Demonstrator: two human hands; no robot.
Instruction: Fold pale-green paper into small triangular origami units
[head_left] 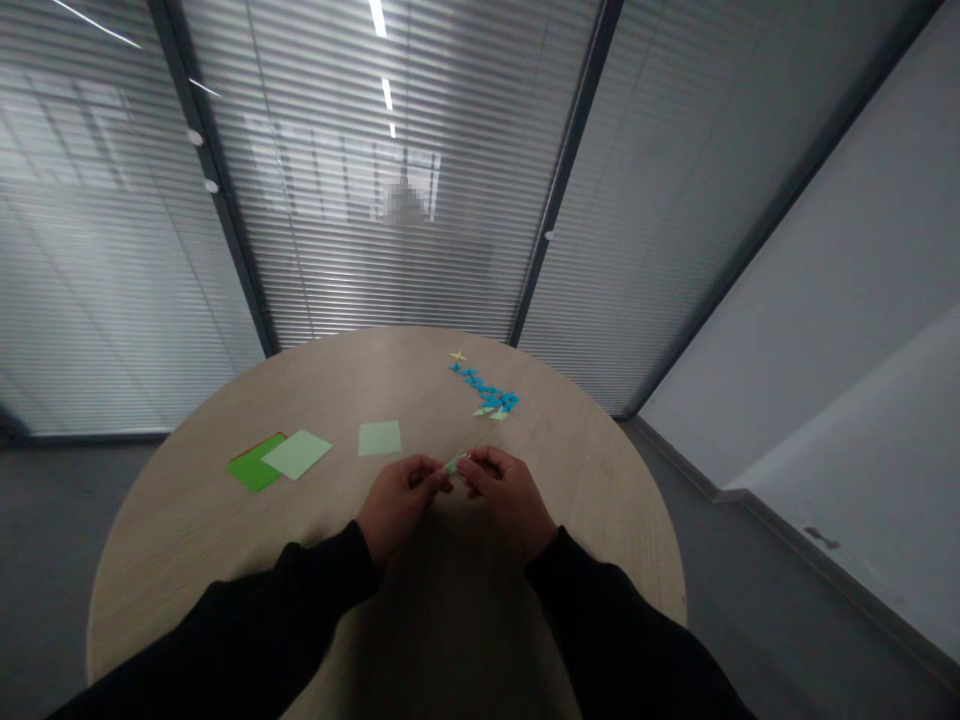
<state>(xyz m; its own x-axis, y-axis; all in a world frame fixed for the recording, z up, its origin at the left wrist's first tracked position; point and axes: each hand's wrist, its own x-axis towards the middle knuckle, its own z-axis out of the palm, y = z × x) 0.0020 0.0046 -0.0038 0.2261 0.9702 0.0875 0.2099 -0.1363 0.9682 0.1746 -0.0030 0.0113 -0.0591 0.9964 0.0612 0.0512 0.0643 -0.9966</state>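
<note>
Between the fingertips of both hands is a small folded piece of light green paper [453,465], mostly hidden by the fingers. My left hand [401,497] pinches its left end, and my right hand [504,490] pinches its right end. Both hands are held close together over the near middle of the table. Just beyond the left hand lies a flat, pale green square sheet [379,438]. Past the right hand sits a cluster of small folded blue paper pieces [491,398], with light green folded pieces [491,413] at its near end.
The round wooden table [600,480] fills the middle. At its left, a pale green sheet [298,455] overlaps a bright green stack [255,466]. A yellow folded piece [457,356] lies near the far edge. Blinds [390,270] behind glass stand beyond, and a white wall [840,400] rises right.
</note>
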